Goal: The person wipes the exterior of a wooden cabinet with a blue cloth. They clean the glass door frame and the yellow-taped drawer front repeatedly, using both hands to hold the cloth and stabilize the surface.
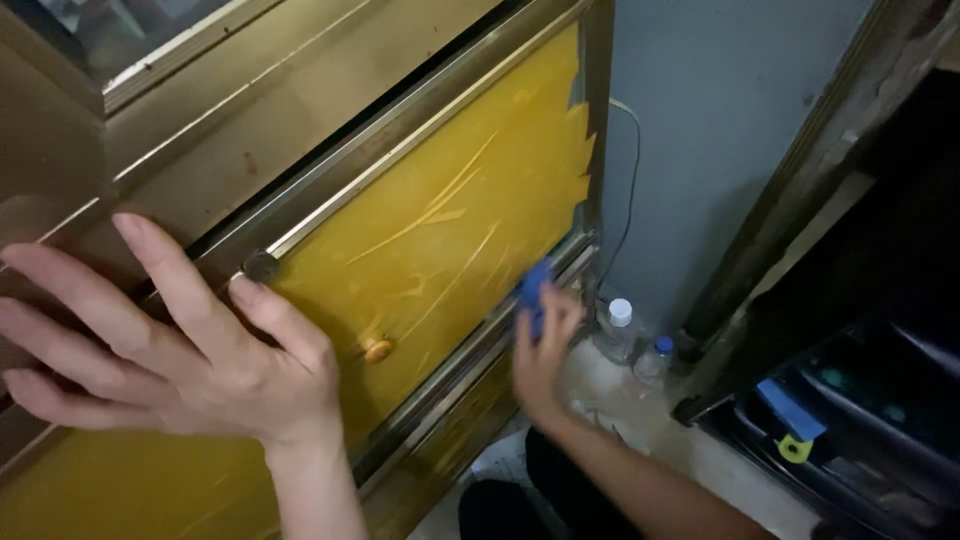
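Now the left hand (175, 350) is flat against the cabinet front, fingers spread wide, palm down on the brass-coloured metal frame (330, 165). It grips nothing; the fingers are simply splayed and pressing, with the thumb tip just beside a small round metal stud (262, 266) on the frame rail. Below and to the right of that thumb runs the yellow panel (450, 230), glossy, streaked with pale scratch-like lines, its film torn ragged along the upper right edge.

Over on the far side, the right hand (543, 350) is down at the panel's lower right corner, and here is the thing in hand: a small blue cloth (533, 285), bunched up and poking out above the fingertips. The fingers are curled round it, closed on its lower part, and the cloth is pressed against the bottom rail where the yellow panel meets the frame. The hand is blurred, so exactly how much of the cloth sits inside the grip is hard to tell.

Between the two hands, a small orange knob (378, 350) sits on the yellow panel, well apart from the cloth.

Beyond the right hand, two clear plastic bottles stand on the floor against the grey wall (720, 120), one with a white cap (620, 312), one with a blue cap (664, 346).
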